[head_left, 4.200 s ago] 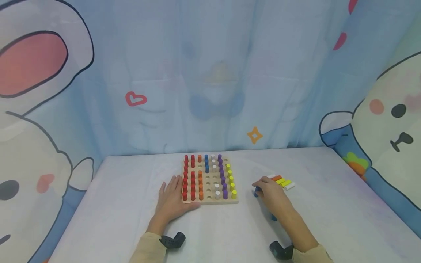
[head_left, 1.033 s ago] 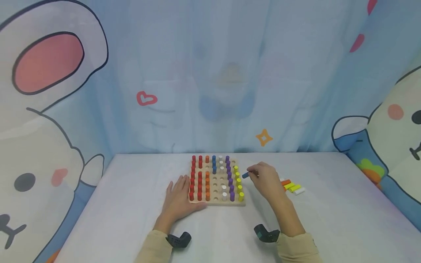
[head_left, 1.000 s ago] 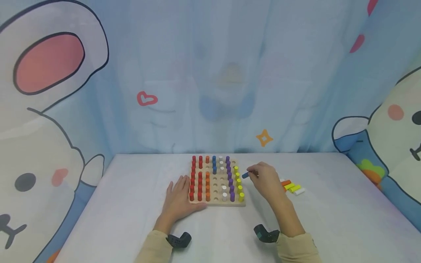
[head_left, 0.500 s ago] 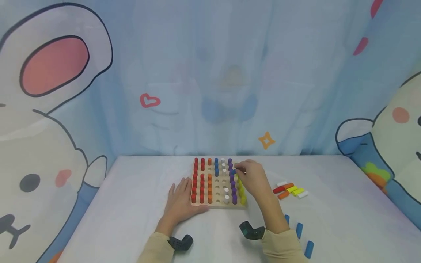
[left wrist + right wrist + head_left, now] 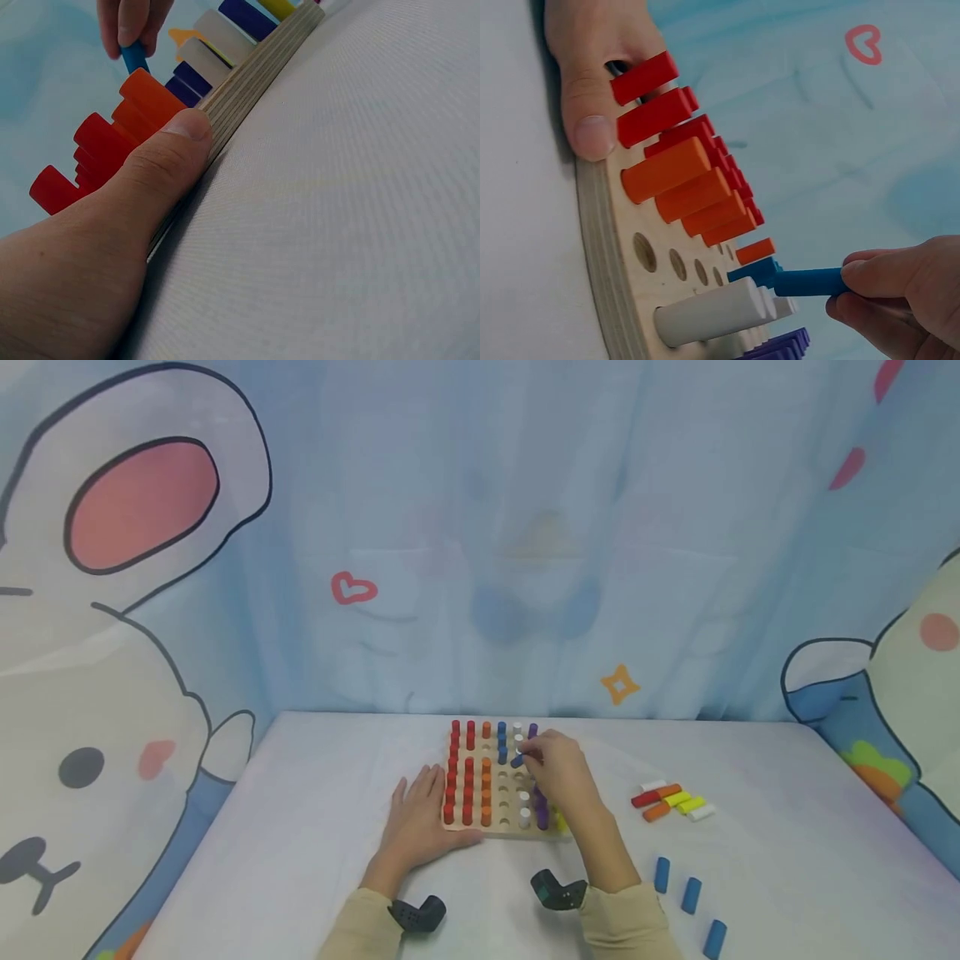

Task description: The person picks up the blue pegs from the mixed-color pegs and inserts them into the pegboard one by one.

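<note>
In the head view a wooden pegboard [image 5: 510, 836] holds columns of red, orange, blue, white, purple and yellow pegs. My left hand [image 5: 420, 822] rests along its left side, fingers extended, with the thumb on the front left corner; the left wrist view shows this thumb [image 5: 169, 150] against the board's edge. Between thumb and fingers, my right hand [image 5: 562, 768] pinches a blue peg [image 5: 810, 283] above the board. The peg is tilted, near the standing blue pegs [image 5: 751, 270] and white pegs [image 5: 712, 311]. Several holes in the blue column are bare. My right hand covers part of the purple and yellow columns.
Right of the board lies a loose group of white, red, orange and yellow pegs [image 5: 660, 794]. Closer to me are three loose blue pegs [image 5: 692, 895]. A white cloth [image 5: 322, 793] covers the table, and a printed curtain [image 5: 420, 635] hangs behind it.
From beside the loose pegs, my right hand has carried the blue peg left, past the yellow and purple columns, to above the board. My left hand stays at the board's side. The head view has shifted slightly.
</note>
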Available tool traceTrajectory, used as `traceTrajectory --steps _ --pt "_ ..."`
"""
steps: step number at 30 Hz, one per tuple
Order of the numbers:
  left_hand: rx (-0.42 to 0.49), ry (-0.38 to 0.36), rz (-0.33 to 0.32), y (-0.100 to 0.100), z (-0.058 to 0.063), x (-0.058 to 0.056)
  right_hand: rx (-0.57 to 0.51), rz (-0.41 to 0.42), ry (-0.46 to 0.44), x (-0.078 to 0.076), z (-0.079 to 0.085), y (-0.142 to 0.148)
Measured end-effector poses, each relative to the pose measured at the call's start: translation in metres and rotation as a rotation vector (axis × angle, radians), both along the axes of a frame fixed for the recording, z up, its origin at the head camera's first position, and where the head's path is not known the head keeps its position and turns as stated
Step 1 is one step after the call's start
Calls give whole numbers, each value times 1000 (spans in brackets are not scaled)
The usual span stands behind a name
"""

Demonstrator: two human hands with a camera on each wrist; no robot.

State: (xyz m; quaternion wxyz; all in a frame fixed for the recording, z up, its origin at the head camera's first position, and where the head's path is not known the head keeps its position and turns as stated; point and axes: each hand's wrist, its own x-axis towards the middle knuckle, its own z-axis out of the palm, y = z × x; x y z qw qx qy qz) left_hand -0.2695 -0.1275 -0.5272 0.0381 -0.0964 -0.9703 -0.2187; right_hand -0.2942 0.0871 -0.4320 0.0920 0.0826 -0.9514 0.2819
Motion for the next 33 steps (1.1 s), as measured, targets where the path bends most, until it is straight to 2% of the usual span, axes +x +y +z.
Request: traceTrajectory --steps 9,15,33 --pt "-12 -2 -2 0 -1 -2 74 77 38 -6 -7 -12" --pt "-1 1 -2 1 -2 -2 119 106 7 -8 -10 -17" --pt "-16 6 3 1 0 -1 155 119 -34 -10 -12 -20"
